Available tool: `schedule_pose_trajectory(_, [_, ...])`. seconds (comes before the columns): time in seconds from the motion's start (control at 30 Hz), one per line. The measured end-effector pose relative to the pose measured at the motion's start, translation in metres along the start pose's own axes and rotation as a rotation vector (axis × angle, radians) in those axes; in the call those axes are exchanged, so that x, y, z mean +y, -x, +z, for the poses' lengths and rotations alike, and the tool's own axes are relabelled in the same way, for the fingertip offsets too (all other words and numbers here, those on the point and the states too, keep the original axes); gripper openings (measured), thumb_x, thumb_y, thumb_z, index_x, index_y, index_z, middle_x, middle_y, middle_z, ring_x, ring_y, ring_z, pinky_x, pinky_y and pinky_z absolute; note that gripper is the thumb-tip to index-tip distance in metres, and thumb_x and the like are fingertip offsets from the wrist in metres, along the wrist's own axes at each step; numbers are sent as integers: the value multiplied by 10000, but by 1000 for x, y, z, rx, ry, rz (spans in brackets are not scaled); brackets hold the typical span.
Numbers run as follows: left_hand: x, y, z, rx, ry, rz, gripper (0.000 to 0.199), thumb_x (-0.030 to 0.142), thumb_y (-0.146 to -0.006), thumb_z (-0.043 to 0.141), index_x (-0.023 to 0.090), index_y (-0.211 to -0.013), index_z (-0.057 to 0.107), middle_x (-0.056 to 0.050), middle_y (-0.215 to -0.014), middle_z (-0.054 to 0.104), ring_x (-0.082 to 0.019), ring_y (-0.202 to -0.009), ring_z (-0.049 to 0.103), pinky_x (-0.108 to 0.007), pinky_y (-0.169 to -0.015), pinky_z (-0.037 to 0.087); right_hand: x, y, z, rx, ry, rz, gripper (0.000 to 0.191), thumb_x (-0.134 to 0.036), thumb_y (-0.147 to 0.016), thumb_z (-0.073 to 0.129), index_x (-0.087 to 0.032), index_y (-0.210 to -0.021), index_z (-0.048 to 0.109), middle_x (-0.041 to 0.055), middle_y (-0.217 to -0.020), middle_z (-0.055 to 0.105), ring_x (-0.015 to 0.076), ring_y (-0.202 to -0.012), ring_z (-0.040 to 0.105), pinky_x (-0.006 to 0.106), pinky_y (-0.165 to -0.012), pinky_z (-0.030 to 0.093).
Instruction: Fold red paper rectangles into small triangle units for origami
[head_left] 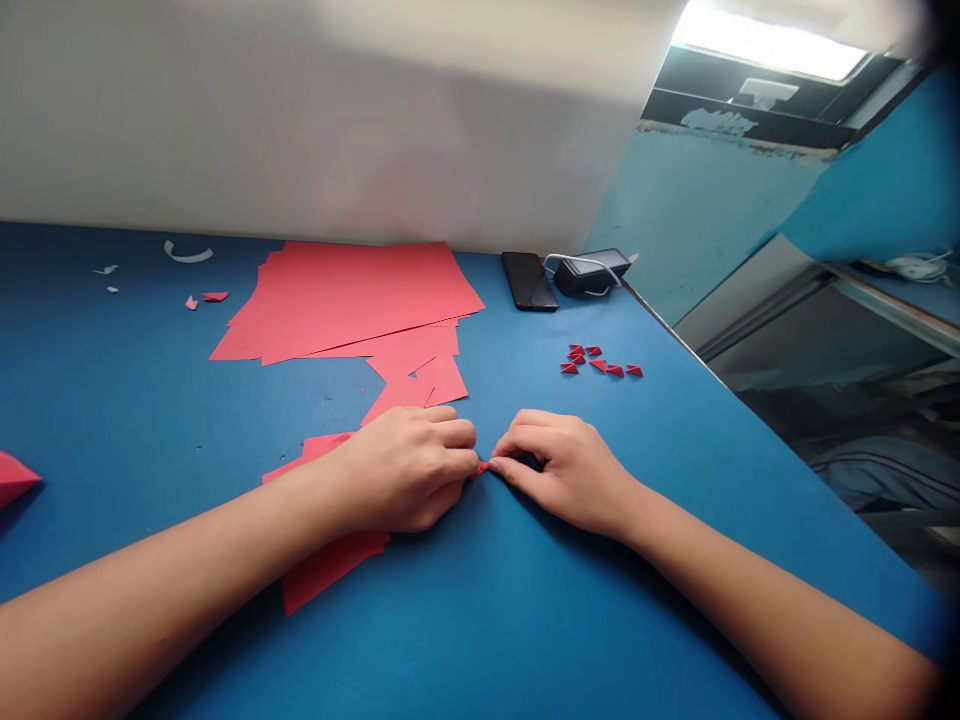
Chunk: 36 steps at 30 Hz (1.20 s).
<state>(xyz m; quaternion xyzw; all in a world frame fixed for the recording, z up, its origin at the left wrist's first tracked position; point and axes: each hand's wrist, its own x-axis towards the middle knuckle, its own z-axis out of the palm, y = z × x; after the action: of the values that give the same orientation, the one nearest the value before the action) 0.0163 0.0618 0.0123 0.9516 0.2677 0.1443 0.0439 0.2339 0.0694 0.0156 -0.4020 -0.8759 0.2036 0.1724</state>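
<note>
Between my two hands is a small folded piece of red paper (482, 467), mostly covered by fingers. My left hand (420, 465) is closed on its left end, knuckles up, above the blue tabletop. From the other side my right hand (566, 465) pinches the right end between thumb and forefinger. Loose red paper pieces (330, 572) lie under and around my left wrist, partly hidden by it. Beyond my right hand sits a cluster of several small folded red paper triangles (598, 365).
A stack of red paper sheets (352, 295) lies near the wall, with cut pieces (427, 375) in front. At the back right are a black phone (529, 280) and a dark device with a white cable (592, 270). White scraps (187, 254) and a red folded shape (15, 480) lie leftward.
</note>
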Motion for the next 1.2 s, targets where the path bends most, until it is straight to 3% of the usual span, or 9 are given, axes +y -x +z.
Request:
schedule_pose_trajectory(0.33, [-3, 0, 2, 11, 156, -110, 220, 184, -887, 461, 171, -895, 681, -63, -906, 669, -171, -803, 614, -273, -727, 467, -10, -3, 5, -4, -42, 149, 90, -220, -821, 611, -216, -741, 651, -5, -747, 644, 141, -681, 560, 254, -598, 399])
schedule_pose_trajectory(0.47, [-2, 0, 3, 28, 195, -167, 202, 186, -882, 484, 164, -947, 673, -60, -893, 670, -174, -810, 612, -272, -728, 468, -9, -2, 5, 3, -7, 103, 78, -197, -831, 593, -214, -780, 650, -2, -770, 640, 146, -718, 564, 255, -629, 403])
schedule_pose_trajectory(0.67, [-2, -2, 5, 39, 250, -201, 195, 175, -877, 503, 176, -911, 695, -64, -899, 664, -169, -807, 617, -264, -739, 469, 0, -1, -2, -87, 18, -94, 133, -196, -891, 537, -210, -915, 666, 27, -897, 636, 150, -784, 573, 257, -681, 418])
schedule_pose_trajectory(0.83, [-2, -4, 9, 54, 236, -224, 197, 161, -885, 470, 155, -852, 664, -56, -838, 637, -166, -775, 591, -263, -690, 451, -2, -1, -1, -61, -4, -56, 88, -200, -856, 591, -202, -898, 667, 25, -879, 629, 153, -778, 563, 264, -683, 425])
schedule_pose_trajectory(0.97, [4, -7, 5, 147, 359, -344, 145, 181, -872, 496, 147, -817, 626, -41, -802, 635, -147, -730, 572, -247, -654, 434, -6, -3, 0, 13, -180, 40, 74, -212, -841, 610, -198, -877, 674, 20, -847, 639, 142, -735, 554, 266, -666, 430])
schedule_pose_trajectory(1.1, [13, -11, -2, 229, 624, -563, 163, 243, -889, 491, 161, -824, 617, 0, -725, 630, -109, -611, 525, -217, -553, 396, -9, -4, -3, 23, -526, 204, 143, -311, -862, 600, -187, -878, 669, 18, -820, 662, 135, -697, 563, 257, -634, 445])
schedule_pose_trajectory(1.2, [19, -13, -4, 244, 808, -655, 202, 302, -897, 489, 160, -831, 616, 0, -731, 633, -110, -624, 525, -208, -548, 403, -10, -4, -4, 32, -766, 285, 181, -349, -842, 630, -176, -864, 674, 14, -768, 655, 136, -702, 574, 254, -648, 459])
